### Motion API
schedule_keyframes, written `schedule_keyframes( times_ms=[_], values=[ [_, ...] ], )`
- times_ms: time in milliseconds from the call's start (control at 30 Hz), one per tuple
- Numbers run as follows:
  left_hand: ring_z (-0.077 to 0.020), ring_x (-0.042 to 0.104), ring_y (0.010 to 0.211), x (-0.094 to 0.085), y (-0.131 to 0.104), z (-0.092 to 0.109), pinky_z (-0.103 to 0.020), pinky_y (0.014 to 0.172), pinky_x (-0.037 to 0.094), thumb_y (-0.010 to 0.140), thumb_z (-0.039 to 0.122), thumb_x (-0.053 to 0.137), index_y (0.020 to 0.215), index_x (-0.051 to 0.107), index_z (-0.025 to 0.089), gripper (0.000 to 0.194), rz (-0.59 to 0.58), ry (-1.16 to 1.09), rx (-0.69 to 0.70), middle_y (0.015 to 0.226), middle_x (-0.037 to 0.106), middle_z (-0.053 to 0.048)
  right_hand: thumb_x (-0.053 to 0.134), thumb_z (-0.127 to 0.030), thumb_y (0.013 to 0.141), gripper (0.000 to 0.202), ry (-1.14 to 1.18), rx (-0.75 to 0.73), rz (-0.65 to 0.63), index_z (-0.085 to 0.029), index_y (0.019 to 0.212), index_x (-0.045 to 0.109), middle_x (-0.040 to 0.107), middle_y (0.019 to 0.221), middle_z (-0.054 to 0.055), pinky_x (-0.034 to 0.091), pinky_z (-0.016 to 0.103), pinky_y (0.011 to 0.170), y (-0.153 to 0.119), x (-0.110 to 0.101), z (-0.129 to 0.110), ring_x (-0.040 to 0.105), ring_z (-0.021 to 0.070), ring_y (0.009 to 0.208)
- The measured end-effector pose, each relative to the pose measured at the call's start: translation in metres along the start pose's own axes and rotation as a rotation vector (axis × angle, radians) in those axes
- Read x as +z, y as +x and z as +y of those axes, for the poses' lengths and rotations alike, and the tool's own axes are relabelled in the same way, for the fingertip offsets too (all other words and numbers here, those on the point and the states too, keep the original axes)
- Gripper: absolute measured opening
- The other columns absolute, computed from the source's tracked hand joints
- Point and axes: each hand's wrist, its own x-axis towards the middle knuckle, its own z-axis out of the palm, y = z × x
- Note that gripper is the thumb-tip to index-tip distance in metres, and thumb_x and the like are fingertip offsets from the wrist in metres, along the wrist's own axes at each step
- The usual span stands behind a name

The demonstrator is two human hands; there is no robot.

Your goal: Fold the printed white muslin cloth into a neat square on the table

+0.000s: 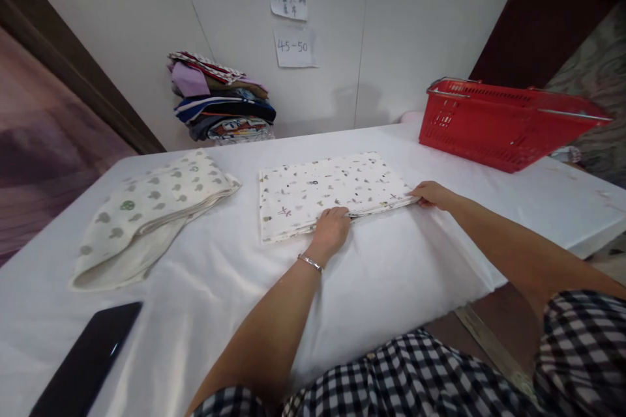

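A folded white cloth with small printed figures (332, 187) lies flat in front of me on the white-covered table. My left hand (333, 228), with a silver bracelet at the wrist, has its fingers closed over the cloth's near edge around the middle. At the near right corner of the same cloth, my right hand (430, 195) pinches the layered edge between thumb and fingers. To the left lies another white cloth with grey-green prints (161, 199), loosely folded, with its layers showing.
A red plastic basket (503, 120) stands at the back right of the table (391, 287). A stack of folded fabrics (225, 101) rises beyond the back edge on the left. A black phone-like object (88, 361) lies at the front left. Paper signs (296, 49) hang on the wall.
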Motion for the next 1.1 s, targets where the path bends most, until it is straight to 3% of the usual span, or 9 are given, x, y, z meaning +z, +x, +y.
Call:
schedule_keyframes(
  times_ms=[167, 267, 500, 633, 767, 900, 1000, 1100],
  values=[
    [-0.0228, 0.055, 0.112, -0.001, -0.002, -0.001, -0.040, 0.095, 0.043, 0.090, 0.015, 0.048, 0.091, 0.070, 0.017, 0.021, 0.004, 0.004, 0.019, 0.123, 0.063, -0.009, 0.076, -0.033, 0.071, 0.026, -0.096, -0.066, 0.042, -0.018, 0.086, 0.060, 0.054, 0.050, -0.003, 0.044, 0.024, 0.048, -0.001, 0.003, 0.007, 0.051, 0.0121, 0.047],
    [-0.0225, 0.056, 0.111, 0.000, -0.002, -0.001, -0.040, 0.095, 0.044, 0.090, 0.015, 0.049, 0.092, 0.069, 0.018, 0.021, 0.011, 0.011, 0.025, 0.122, 0.063, -0.008, 0.069, -0.034, 0.078, 0.033, -0.243, -0.173, 0.063, -0.018, 0.105, 0.060, 0.056, 0.056, -0.002, 0.044, 0.025, 0.052, -0.003, 0.003, 0.010, 0.053, 0.0131, 0.049],
    [-0.0221, 0.058, 0.110, 0.001, -0.005, 0.000, -0.041, 0.095, 0.045, 0.089, 0.013, 0.049, 0.087, 0.068, 0.018, 0.019, 0.048, -0.019, 0.023, 0.122, 0.063, -0.008, 0.050, -0.044, 0.088, 0.052, -0.573, -0.455, 0.211, -0.021, 0.134, 0.047, 0.068, 0.092, 0.007, 0.043, 0.030, 0.070, -0.013, 0.009, 0.023, 0.061, 0.0219, 0.084],
    [-0.0213, 0.059, 0.109, 0.000, -0.008, 0.001, -0.039, 0.093, 0.045, 0.088, 0.016, 0.052, 0.086, 0.064, 0.018, 0.013, 0.101, -0.090, 0.032, 0.117, 0.064, -0.009, 0.044, -0.047, 0.090, 0.052, -0.562, -0.546, 0.275, -0.021, 0.136, 0.046, 0.066, 0.106, 0.009, 0.045, 0.033, 0.077, -0.019, 0.012, 0.034, 0.060, 0.0239, 0.094],
    [-0.0188, 0.062, 0.092, 0.001, -0.007, 0.000, -0.034, 0.084, 0.048, 0.091, 0.022, 0.049, 0.095, 0.062, 0.018, 0.013, 0.102, -0.129, -0.059, 0.097, 0.068, -0.006, 0.041, -0.042, 0.092, 0.041, -0.417, -0.761, 0.379, -0.018, 0.119, 0.059, 0.062, 0.118, 0.012, 0.043, 0.038, 0.091, -0.027, 0.017, 0.035, 0.054, 0.0267, 0.110],
    [-0.0180, 0.061, 0.097, -0.002, -0.004, 0.000, -0.032, 0.085, 0.047, 0.094, 0.023, 0.047, 0.104, 0.062, 0.019, 0.019, 0.146, -0.136, -0.130, 0.103, 0.068, -0.006, 0.044, -0.036, 0.091, 0.029, -0.333, -0.990, 0.173, -0.021, 0.096, 0.069, 0.068, 0.104, 0.009, 0.042, 0.037, 0.093, -0.038, 0.027, 0.014, 0.056, 0.0249, 0.104],
    [-0.0168, 0.060, 0.093, -0.009, 0.000, 0.004, -0.030, 0.082, 0.047, 0.094, 0.022, 0.045, 0.095, 0.065, 0.019, 0.020, 0.110, -0.128, -0.156, 0.098, 0.068, -0.004, 0.050, -0.032, 0.087, 0.024, -0.389, -1.075, -0.025, -0.023, 0.093, 0.071, 0.069, 0.101, 0.007, 0.043, 0.037, 0.091, -0.041, 0.034, -0.006, 0.057, 0.0243, 0.102],
    [-0.0171, 0.059, 0.090, -0.016, 0.009, 0.009, -0.030, 0.080, 0.047, 0.092, 0.020, 0.047, 0.087, 0.068, 0.020, 0.021, 0.062, -0.089, -0.167, 0.094, 0.067, -0.004, 0.053, -0.027, 0.084, 0.022, -0.507, -1.100, -0.117, -0.022, 0.090, 0.073, 0.069, 0.099, 0.007, 0.043, 0.037, 0.089, -0.040, 0.038, -0.016, 0.057, 0.0246, 0.099]
  ],
)
